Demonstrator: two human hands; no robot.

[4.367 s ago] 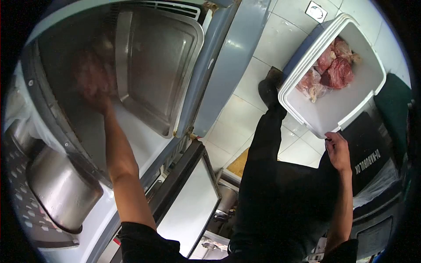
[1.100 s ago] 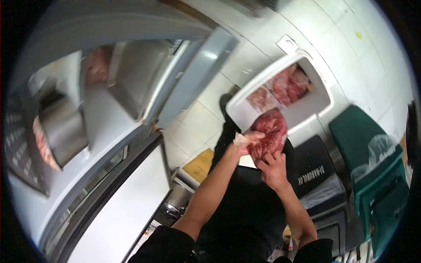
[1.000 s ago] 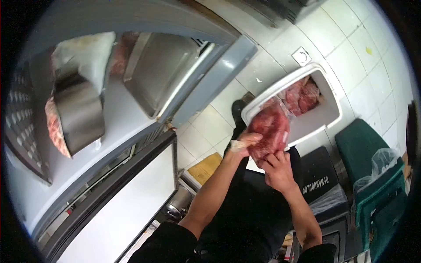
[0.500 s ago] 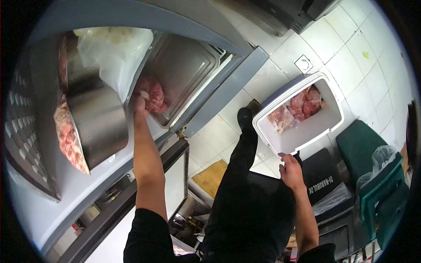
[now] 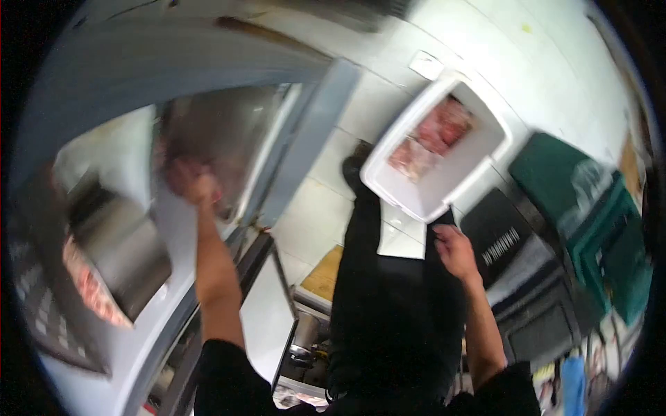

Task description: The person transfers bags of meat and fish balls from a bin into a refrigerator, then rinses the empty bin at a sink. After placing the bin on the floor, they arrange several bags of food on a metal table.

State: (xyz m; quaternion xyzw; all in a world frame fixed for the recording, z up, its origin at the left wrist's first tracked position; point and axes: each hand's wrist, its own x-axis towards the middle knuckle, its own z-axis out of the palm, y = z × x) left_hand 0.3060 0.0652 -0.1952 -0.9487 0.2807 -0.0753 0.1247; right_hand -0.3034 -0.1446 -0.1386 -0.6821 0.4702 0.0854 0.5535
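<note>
My left hand (image 5: 193, 180) is inside the freezer, blurred by motion, its fingers closed on a bag of red meat (image 5: 214, 194) beside a metal tray (image 5: 232, 132). My hand and the blur partly hide the bag. My right hand (image 5: 456, 251) is held over my right leg, just below the near corner of a white cooler box (image 5: 447, 201). Its fingers are loosely curled and a little apart, holding nothing. Bagged pieces of red meat (image 5: 436, 132) lie in the cooler.
A steel pot (image 5: 128, 239) lies tipped in the freezer, with pale pink meat (image 5: 94, 288) at its mouth. Behind it is a white plastic bag (image 5: 114, 149). Black crates (image 5: 534, 333) and green containers (image 5: 555, 177) stand on the right. The floor is white tile (image 5: 319, 208).
The view has swung, so the freezer and cooler sit further left. My left hand is still at the bag of meat, now blurred. My right hand has drawn slightly away from the cooler's rim.
</note>
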